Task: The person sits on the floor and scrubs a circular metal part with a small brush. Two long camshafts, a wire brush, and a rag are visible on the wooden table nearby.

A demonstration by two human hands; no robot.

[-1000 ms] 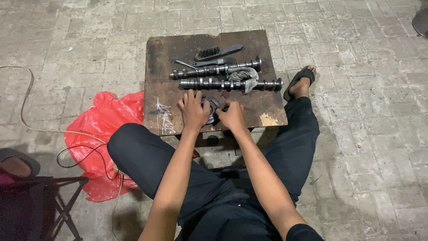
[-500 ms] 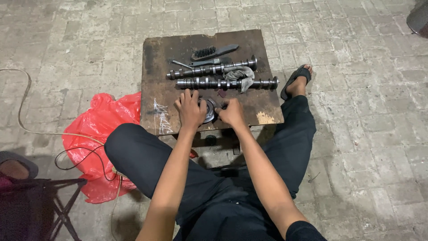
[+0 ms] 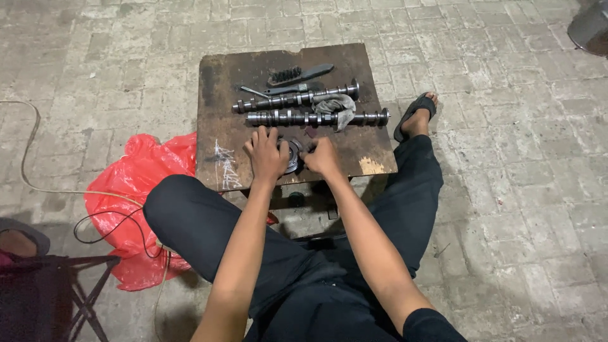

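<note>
1. Red plastic bag [image 3: 142, 202] lies crumpled on the brick floor at 9 o'clock of the bench [image 3: 218, 114], with a thin cable looping past it; soft and light, and neither hand touches it.
2. Left hand [image 3: 266, 154] rests palm-down with spread fingers over the left half of a round metal part [image 3: 292, 156], a ring or pulley, at the bench's near edge, about 6 o'clock of its top. It presses on the part; whether the fingers curl round the rim I cannot tell.
3. That round part looks like solid dark steel: I judge it heavy for its size, stiff, probably oily and so slippery. The rim, taken from both sides, looks the surest hold.
4. Right hand [image 3: 322, 157] touches the part's right side at 3 o'clock, fingers bent narrow against it, as if pinching or steadying the edge.
5. Two camshafts [image 3: 297, 109] lie side by side across the bench at 12 o'clock of the hands, a grey rag [image 3: 335, 106] draped over their right half. They are long and rigid, likely heavy, and best held at both ends.
6. Beyond them, a wire brush [image 3: 297, 75] and a thin tool lie near the far edge.
</note>
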